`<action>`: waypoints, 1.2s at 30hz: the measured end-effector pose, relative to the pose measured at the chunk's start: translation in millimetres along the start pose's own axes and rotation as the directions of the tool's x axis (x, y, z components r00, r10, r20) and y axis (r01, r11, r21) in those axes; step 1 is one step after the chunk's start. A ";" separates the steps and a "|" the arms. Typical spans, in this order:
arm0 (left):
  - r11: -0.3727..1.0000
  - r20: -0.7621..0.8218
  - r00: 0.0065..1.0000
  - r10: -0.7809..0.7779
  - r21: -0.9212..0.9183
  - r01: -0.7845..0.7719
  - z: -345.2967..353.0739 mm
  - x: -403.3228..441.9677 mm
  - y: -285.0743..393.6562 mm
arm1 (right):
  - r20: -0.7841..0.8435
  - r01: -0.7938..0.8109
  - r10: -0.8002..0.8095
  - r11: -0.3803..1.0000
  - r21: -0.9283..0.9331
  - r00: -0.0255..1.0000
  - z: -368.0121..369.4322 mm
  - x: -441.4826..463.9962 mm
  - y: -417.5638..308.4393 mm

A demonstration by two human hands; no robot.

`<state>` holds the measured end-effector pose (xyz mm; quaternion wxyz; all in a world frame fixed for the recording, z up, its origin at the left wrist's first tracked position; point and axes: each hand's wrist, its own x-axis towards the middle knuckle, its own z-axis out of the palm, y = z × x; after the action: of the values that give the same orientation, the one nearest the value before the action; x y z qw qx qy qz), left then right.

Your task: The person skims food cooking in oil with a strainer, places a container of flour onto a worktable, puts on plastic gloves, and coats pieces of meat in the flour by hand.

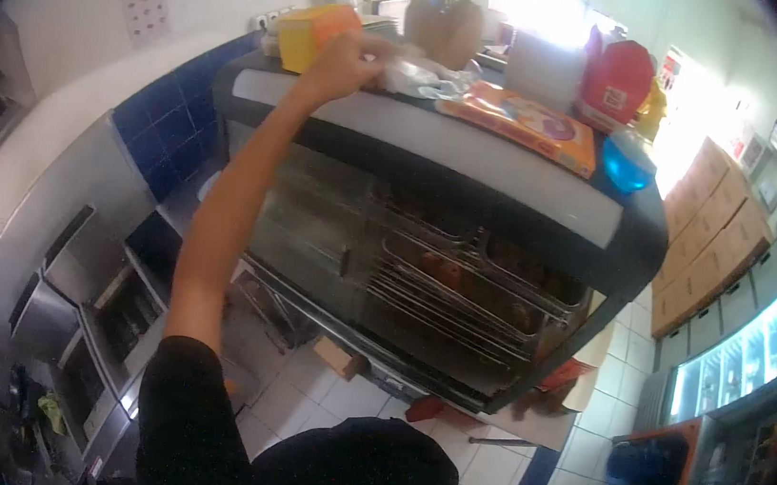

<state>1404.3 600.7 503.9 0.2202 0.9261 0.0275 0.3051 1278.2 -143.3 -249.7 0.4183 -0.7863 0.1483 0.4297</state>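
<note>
My left hand point(343, 67) reaches up to the top of a glass-fronted food display cabinet point(399, 153). Its fingers are closed in a pinch on a crumpled, whitish clear plastic bag point(412, 75), blurred at the fingertips. Just left of the hand stands a yellow and orange box point(309, 34). To the right of the bag lies a flat orange box point(527, 124) with a printed picture. Behind the bag is a brown paper bag point(443, 30). My right hand is out of sight; only a dark sleeve shows at the bottom.
A blue translucent bowl-like object point(628, 162) and a red carton point(615, 81) sit at the cabinet's right end. Wire racks point(448, 312) with trays show inside. Metal fryer-like equipment point(107, 316) stands at left, stacked cardboard boxes point(711, 231) at right.
</note>
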 end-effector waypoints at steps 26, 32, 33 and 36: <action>0.676 0.150 0.905 0.397 0.620 -0.399 -69.4 -29.7 17.3 | 0.078 -0.039 0.037 0.999 0.027 0.996 55.7 38.0 -84.2; 0.769 0.167 0.925 0.341 0.516 -0.376 -13.0 -18.3 -29.8 | 0.021 -0.051 0.048 0.984 0.172 0.999 48.9 28.2 -94.9; 0.770 0.167 0.924 0.343 0.513 -0.378 -14.1 -15.9 -30.6 | 0.011 -0.048 0.047 0.980 0.195 0.999 48.4 25.9 -96.7; 0.759 0.199 0.922 0.331 0.525 -0.386 -21.7 -7.5 -34.4 | -0.015 -0.019 0.024 0.962 0.273 1.000 50.8 25.7 -107.8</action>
<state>1388.6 638.9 500.7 -0.1195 0.9508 -0.0734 0.2762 1329.2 -34.8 -227.3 0.5166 -0.7235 0.2182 0.4025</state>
